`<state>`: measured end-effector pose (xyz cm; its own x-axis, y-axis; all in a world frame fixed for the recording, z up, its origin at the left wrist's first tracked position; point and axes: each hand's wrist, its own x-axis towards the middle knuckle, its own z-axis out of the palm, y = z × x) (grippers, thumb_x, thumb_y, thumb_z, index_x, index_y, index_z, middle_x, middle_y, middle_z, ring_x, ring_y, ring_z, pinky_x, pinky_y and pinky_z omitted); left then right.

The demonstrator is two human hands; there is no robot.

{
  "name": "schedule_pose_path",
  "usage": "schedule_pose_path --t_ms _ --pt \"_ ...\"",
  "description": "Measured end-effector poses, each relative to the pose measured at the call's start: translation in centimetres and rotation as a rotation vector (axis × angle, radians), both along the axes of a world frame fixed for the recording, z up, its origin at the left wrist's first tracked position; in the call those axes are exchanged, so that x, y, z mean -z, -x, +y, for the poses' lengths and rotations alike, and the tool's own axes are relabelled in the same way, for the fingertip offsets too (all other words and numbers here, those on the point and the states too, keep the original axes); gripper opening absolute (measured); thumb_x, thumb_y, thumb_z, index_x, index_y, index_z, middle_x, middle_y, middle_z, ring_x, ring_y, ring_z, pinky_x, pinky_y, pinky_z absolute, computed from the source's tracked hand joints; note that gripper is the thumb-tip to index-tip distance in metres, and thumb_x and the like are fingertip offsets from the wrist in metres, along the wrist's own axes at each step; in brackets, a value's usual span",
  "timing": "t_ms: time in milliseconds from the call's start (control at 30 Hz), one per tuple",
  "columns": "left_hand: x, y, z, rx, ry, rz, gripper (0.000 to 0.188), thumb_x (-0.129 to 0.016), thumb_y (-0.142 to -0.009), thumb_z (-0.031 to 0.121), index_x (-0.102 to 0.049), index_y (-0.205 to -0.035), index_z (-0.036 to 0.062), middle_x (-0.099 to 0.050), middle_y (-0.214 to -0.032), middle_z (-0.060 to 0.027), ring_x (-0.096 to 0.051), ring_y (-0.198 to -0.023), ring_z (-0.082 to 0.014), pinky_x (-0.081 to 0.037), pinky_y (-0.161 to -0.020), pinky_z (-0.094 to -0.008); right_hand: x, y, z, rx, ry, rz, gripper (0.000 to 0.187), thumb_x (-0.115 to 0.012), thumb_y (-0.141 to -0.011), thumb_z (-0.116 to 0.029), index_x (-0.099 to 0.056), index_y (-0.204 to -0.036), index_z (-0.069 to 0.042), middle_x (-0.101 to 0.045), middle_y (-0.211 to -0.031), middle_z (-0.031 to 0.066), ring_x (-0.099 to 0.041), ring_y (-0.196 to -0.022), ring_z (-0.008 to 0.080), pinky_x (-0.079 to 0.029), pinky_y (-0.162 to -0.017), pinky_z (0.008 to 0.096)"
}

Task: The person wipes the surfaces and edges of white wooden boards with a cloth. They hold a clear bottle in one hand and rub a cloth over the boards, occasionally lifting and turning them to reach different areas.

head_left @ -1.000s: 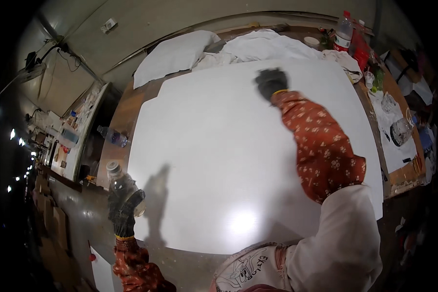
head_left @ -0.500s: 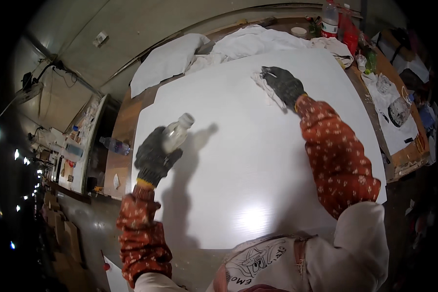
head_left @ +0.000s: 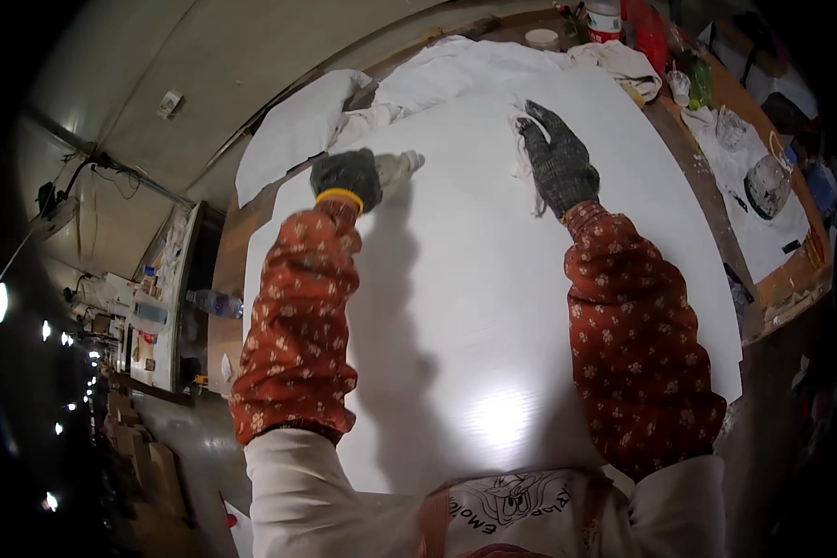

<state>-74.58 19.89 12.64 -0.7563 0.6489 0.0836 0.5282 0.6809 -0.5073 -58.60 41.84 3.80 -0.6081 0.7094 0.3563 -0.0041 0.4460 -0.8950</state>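
A large, smooth white panel (head_left: 474, 307) lies before me on a wooden table. My left hand (head_left: 347, 177), in a dark knit glove with a yellow cuff, grips a small clear bottle (head_left: 398, 168) above the panel's far left part. The bottle is tipped sideways with its neck to the right; whether anything comes out, I cannot tell. At the far right of the panel, my right hand (head_left: 560, 163), gloved alike, holds a crumpled white cloth (head_left: 521, 153) against the surface. Its fingers stretch forward, and the cloth shows along their left side.
White sheets (head_left: 465, 74) lie bunched along the far table edge. At the back right stand a bottle with a red label (head_left: 604, 20) and a green bottle (head_left: 699, 86). A clear plastic bottle (head_left: 216, 303) lies by the panel's left edge. Cartons (head_left: 163, 474) sit on the floor at left.
My left hand has moved away from me and to the right, and the bottle has gone from tilted up to nearly sideways. The right hand has shifted slightly right with the cloth, its fingers straighter.
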Motion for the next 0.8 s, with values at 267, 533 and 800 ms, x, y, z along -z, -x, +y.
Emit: schedule_pose_path --t_ms 267,533,800 --pt "-3.1 0.8 3.7 -0.12 0.171 -0.157 0.042 -0.073 -0.061 0.023 -0.068 -0.099 0.0095 -0.069 -0.097 -0.0145 -0.067 -0.093 -0.0313 -0.053 -0.079 -0.0432 -1.2 -0.3 -0.1 -0.011 0.148 -0.04 0.045 -0.052 -0.089 -0.049 -0.057 -0.126 -0.022 -0.064 -0.114 0.0117 -0.06 -0.105 0.0301 -0.044 -0.094 0.0388" --pt "-2.8 -0.5 5.4 -0.155 0.046 -0.152 0.047 -0.075 -0.054 0.023 -0.069 -0.1 0.0111 -0.069 -0.096 -0.0157 -0.067 -0.089 -0.0324 -0.054 -0.075 -0.0445 -0.1 0.3 0.1 -0.037 0.076 -0.021 0.046 -0.051 -0.089 -0.049 -0.058 -0.126 -0.021 -0.064 -0.114 0.0119 -0.06 -0.106 0.0311 -0.043 -0.095 0.0399" --pt "-1.2 1.3 -6.4 -0.076 0.017 -0.338 0.049 -0.078 -0.056 0.03 -0.065 -0.097 0.0086 -0.067 -0.096 -0.0177 -0.064 -0.093 -0.0367 -0.052 -0.079 -0.0457 -1.4 2.5 -1.2 0.032 -0.122 -0.159 0.044 -0.05 -0.09 -0.042 -0.058 -0.126 -0.019 -0.063 -0.117 0.0119 -0.059 -0.109 0.0305 -0.044 -0.095 0.0397"
